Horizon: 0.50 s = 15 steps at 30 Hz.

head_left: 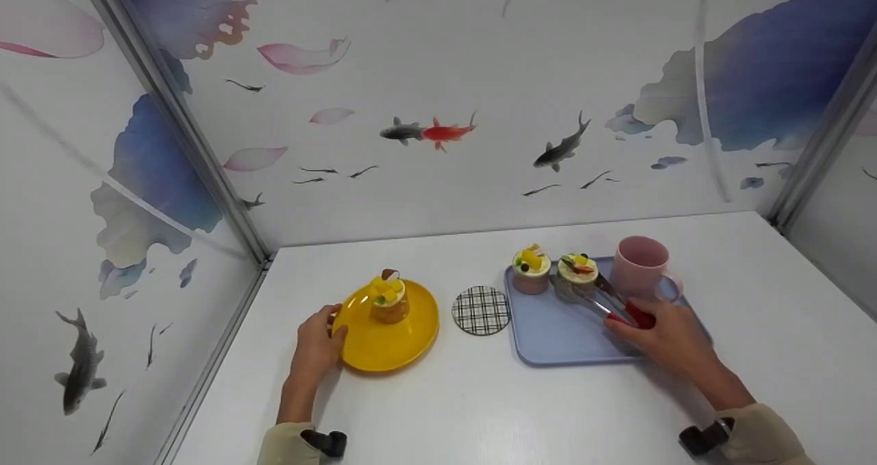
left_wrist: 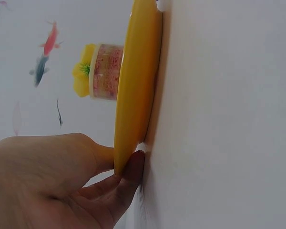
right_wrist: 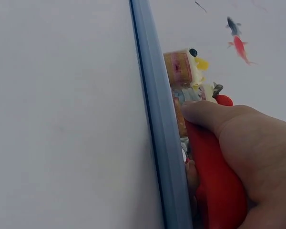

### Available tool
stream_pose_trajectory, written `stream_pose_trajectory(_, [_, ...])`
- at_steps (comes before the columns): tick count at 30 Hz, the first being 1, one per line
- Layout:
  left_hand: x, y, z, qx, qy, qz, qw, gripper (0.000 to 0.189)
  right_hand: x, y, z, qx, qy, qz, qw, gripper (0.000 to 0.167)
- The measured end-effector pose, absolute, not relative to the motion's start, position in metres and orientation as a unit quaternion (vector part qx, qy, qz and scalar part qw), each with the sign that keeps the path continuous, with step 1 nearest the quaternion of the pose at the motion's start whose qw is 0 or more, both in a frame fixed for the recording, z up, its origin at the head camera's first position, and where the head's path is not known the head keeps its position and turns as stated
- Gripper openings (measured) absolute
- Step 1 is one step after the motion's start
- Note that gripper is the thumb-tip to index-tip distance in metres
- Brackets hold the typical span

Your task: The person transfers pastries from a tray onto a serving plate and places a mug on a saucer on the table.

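My left hand pinches the left rim of a yellow plate, thumb on top and fingertips under the edge. On that plate stands a small fruit-topped cake. My right hand grips red-handled tongs over a blue tray. The tongs' metal ends reach either side of a second cake topped with fruit. In the right wrist view the red handle lies under the thumb. Left of that cake stands a third one.
A pink mug stands at the tray's back right, close behind my right hand. Between plate and tray lies a round checked coaster. White panels painted with fish and petals rise behind the white table.
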State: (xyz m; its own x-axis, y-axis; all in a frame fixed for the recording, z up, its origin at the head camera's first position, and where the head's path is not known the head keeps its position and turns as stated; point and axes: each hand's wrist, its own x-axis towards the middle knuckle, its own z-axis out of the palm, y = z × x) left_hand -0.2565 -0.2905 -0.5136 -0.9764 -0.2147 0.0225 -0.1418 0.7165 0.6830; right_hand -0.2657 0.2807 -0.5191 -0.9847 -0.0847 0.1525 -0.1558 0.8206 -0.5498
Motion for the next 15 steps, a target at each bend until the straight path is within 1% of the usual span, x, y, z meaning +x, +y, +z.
stream_pose_trajectory(7, [-0.2553,-0.2899,-0.5123,0.085,-0.928,-0.358,0.066,0.047,-0.2647,0.2809,-0.5192,0.068,-0.953,0.287,0.074,0.064])
stream_pose_trajectory(15, [-0.2561,-0.2889,-0.5127,0.094,-0.926,-0.362,0.058,0.047,-0.2637,0.2796,-0.5183,0.058,-0.954,0.287,0.071,0.070])
